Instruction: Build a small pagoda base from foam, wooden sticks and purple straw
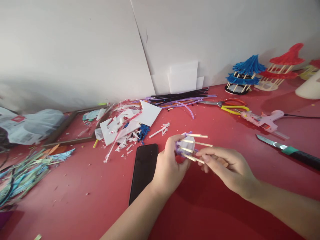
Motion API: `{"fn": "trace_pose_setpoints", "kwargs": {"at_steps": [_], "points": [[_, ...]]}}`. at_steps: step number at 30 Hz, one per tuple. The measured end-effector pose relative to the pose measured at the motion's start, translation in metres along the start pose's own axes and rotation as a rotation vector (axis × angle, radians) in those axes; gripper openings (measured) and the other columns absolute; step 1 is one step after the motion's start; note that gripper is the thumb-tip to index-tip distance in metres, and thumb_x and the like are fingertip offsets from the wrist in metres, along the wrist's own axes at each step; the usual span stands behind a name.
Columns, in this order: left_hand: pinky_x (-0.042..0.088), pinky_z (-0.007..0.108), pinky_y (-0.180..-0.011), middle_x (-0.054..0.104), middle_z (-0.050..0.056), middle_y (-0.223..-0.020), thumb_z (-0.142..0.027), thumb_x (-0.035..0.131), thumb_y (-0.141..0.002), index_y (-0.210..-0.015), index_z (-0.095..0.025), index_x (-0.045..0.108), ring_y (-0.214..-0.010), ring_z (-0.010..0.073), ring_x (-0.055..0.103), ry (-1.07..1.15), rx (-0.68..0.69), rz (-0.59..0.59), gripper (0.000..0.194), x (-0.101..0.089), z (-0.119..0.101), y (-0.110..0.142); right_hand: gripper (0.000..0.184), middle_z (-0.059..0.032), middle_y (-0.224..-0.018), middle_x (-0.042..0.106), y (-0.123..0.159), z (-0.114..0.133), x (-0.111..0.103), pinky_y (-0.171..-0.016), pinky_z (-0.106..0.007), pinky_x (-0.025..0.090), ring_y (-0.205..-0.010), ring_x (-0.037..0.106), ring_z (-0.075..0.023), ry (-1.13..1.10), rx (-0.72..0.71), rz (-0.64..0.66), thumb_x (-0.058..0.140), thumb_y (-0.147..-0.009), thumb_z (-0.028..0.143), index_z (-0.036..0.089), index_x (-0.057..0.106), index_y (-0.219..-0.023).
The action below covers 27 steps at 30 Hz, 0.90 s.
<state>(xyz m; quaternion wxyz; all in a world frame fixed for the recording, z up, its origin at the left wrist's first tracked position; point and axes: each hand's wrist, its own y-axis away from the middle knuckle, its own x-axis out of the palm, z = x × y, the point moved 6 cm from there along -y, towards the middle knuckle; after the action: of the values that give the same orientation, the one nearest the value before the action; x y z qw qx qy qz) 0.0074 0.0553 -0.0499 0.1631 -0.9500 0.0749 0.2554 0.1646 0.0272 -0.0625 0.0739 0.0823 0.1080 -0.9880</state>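
Observation:
My left hand is closed around a small white disc base with purple edging and several pale wooden sticks standing out of it, tilted so the sticks point right. At the lower right of this base, my right hand pinches with thumb and fingertips. A thin purple strip end runs from the base to those fingertips. Part of a small tan piece shows inside the curled right fingers; its kind is unclear. Beside my left wrist lies a black phone.
Pink glue gun, pliers and a utility knife lie to the right. Behind them stand a blue-roofed model and a red-roofed model. White scraps, black and purple strips and a wooden frame occupy the back and left.

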Motion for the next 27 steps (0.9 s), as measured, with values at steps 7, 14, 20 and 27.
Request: {"fn": "trace_pose_setpoints", "kwargs": {"at_steps": [7,14,20,27], "points": [[0.050,0.023,-0.064,0.066,-0.001,-0.084,-0.017,0.071,-0.075,-0.110,-0.024,0.044,-0.066,0.0118,0.063,0.014,0.148,-0.039,0.045,-0.003,-0.009,0.006,0.018,-0.0004,-0.077,0.068,0.006,0.027,-0.003,-0.048,-0.019,0.048,-0.056,0.061,-0.0097,0.363,-0.252,-0.051,0.052,-0.089,0.016,0.024,0.063,-0.100],[0.050,0.023,-0.070,0.062,-0.001,-0.085,-0.013,0.065,-0.078,-0.112,-0.025,0.035,-0.074,0.0123,0.065,0.192,0.141,0.127,0.047,0.007,-0.010,0.007,0.016,-0.0005,-0.076,0.065,0.010,0.016,-0.007,-0.048,-0.021,0.049,-0.060,0.064,-0.0123,0.136,-0.198,-0.102,0.053,-0.089,0.016,0.026,0.051,-0.101],[0.049,0.024,-0.066,0.058,-0.003,-0.082,-0.012,0.065,-0.078,-0.106,-0.026,0.036,-0.068,0.0110,0.060,0.298,0.134,0.056,0.043,0.004,-0.008,0.004,0.016,0.0005,-0.075,0.064,0.003,0.001,0.002,-0.059,-0.024,0.053,-0.067,0.064,-0.0135,-0.199,0.021,-0.090,0.054,-0.091,0.027,0.026,0.042,-0.102],[0.052,0.022,-0.064,0.059,-0.003,-0.085,-0.015,0.069,-0.077,-0.103,-0.025,0.038,-0.069,0.0105,0.063,0.473,-0.033,0.046,0.041,0.005,-0.006,-0.002,0.013,-0.0005,-0.070,0.062,-0.010,-0.010,0.009,-0.057,-0.025,0.049,-0.065,0.060,-0.0131,-0.265,0.194,0.070,0.055,-0.088,0.032,0.021,0.052,-0.092]]}}
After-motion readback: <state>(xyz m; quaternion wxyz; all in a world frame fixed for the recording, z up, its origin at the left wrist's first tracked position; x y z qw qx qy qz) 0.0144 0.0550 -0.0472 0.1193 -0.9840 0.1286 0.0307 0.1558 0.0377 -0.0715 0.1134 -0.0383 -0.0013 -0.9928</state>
